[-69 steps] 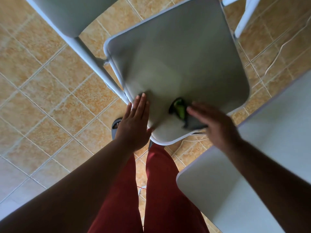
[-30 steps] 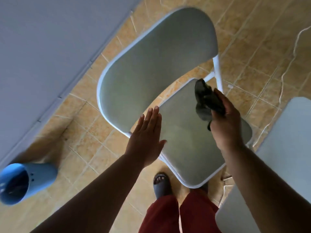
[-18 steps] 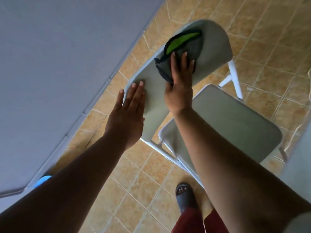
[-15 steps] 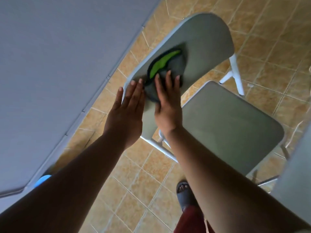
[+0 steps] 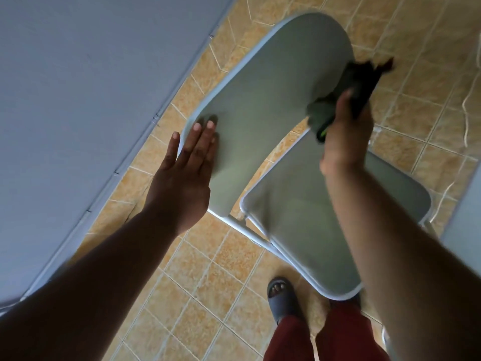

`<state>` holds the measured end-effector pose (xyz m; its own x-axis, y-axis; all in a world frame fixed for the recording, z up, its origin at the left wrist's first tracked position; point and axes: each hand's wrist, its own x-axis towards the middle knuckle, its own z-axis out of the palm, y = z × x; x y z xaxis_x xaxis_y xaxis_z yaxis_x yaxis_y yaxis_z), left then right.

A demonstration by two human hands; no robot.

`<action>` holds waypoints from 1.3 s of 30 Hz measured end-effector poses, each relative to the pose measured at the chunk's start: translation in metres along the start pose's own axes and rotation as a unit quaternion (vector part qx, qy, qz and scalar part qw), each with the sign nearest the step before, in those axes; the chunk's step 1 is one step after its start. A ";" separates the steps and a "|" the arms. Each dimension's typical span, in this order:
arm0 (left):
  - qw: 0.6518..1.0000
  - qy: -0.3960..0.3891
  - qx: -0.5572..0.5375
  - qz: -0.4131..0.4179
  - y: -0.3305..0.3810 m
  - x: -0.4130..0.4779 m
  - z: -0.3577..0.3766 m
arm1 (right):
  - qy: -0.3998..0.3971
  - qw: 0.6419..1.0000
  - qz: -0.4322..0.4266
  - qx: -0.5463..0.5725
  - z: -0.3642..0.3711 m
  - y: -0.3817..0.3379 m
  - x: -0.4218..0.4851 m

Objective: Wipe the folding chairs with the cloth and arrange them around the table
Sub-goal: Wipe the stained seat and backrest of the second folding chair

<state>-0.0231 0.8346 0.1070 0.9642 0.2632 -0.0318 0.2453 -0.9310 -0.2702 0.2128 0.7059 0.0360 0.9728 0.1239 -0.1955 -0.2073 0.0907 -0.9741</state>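
The folding chair (image 5: pixel 260 105) was steadied by the left hand (image 5: pixel 182 175), laid flat with fingers spread on the backrest's near-left corner, presumably so that it would not shift under wiping. The cloth (image 5: pixel 335 105), bunched and blurred, was clenched in the closed right hand (image 5: pixel 346 136) at the backrest's right edge, above the seat. No containers were visible; the table (image 5: pixel 78 100) stood along the left.
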 end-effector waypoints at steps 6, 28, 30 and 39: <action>1.000 0.002 0.002 -0.001 0.000 0.001 0.004 | -0.099 0.933 -0.153 -0.309 0.034 0.022 0.072; 1.000 0.014 -0.027 0.000 -0.010 -0.014 0.003 | -0.032 0.988 -0.072 -0.133 0.040 -0.030 0.031; 0.999 0.014 -0.030 -0.002 -0.010 -0.016 0.003 | -0.090 0.967 -0.110 -0.211 0.063 -0.030 0.042; 0.998 0.017 -0.048 -0.029 -0.011 -0.036 0.011 | -0.219 0.856 -0.371 -0.287 0.082 0.039 -0.102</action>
<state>-0.0621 0.8382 0.1001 0.9507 0.3098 0.0135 0.3072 -0.9350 -0.1770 0.0968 0.7782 0.0276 0.6570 0.6129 0.4390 0.6570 -0.1799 -0.7321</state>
